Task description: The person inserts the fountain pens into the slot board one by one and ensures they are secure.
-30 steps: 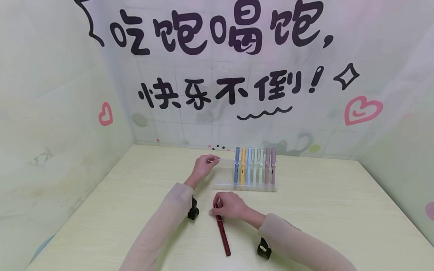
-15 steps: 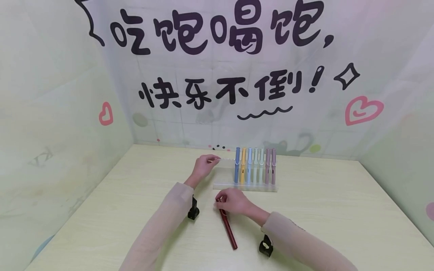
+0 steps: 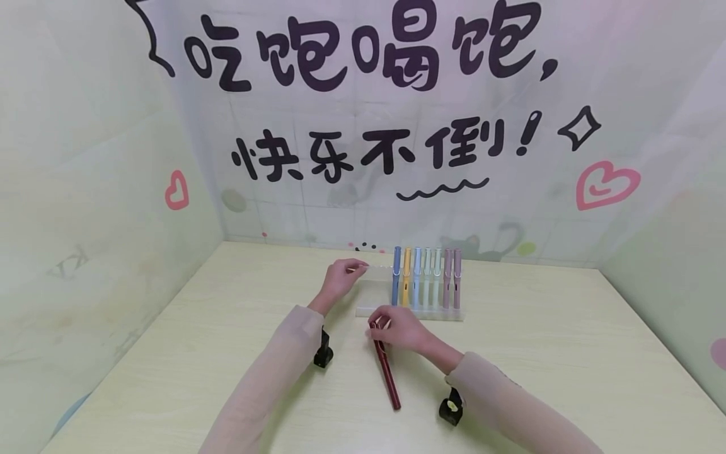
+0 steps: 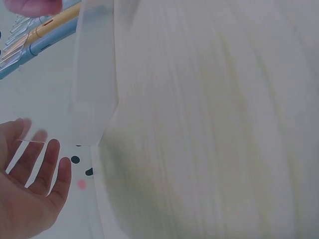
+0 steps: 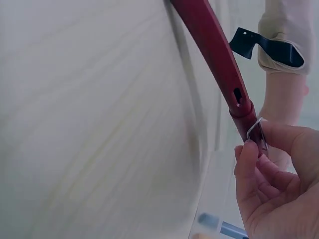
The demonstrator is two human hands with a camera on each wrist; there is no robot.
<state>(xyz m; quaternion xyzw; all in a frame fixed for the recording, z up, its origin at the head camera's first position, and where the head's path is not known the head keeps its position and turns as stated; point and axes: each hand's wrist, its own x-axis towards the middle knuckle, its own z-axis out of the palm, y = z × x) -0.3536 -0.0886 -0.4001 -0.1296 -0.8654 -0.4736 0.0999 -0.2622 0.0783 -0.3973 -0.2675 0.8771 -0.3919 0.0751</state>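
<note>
A clear pen rack (image 3: 368, 311) stands toward the back of the table, with several capped pens upright in its right part: a dark blue pen (image 3: 396, 277), a yellow one, light blue, pale green and mauve ones. My left hand (image 3: 339, 279) pinches the rack's upper left corner between thumb and fingers; they straddle the clear panel (image 4: 55, 107) in the left wrist view. In front of the rack, my right hand (image 3: 401, 329) pinches a dark red pen (image 3: 388, 380) by its cap end, near the wire clip (image 5: 255, 128). The pen's other end slants toward the front of the table.
A pale wood-grain table (image 3: 198, 353) spreads around the rack. Behind it hangs a printed wall cloth (image 3: 317, 214) with dark lettering. Black camera mounts (image 3: 323, 353) hang at both wrists.
My right hand has moved back and slightly right with the dark red pen, closer to the rack. The left hand has stayed at the rack's corner.
</note>
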